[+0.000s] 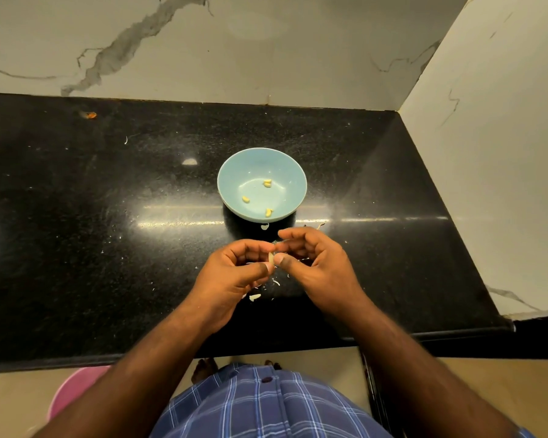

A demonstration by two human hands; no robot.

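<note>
Three yellowish peeled cloves (pixel 246 199) in round pale-blue bowl (pixel 287 172) on black speckled stone table (pixel 108 200). White peel scraps (pixel 254 297) below hands. Fingers curled, left hand (pixel 234 275) and right hand (pixel 315 262) pinch small pale clove (pixel 271 257) between them, just short of bowl.

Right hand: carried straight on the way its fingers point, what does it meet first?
Most likely the pale clove that both hands pinch, then the left hand right behind it; the right hand points sideways at it, not toward the bowl. Depth is hard to judge.
</note>
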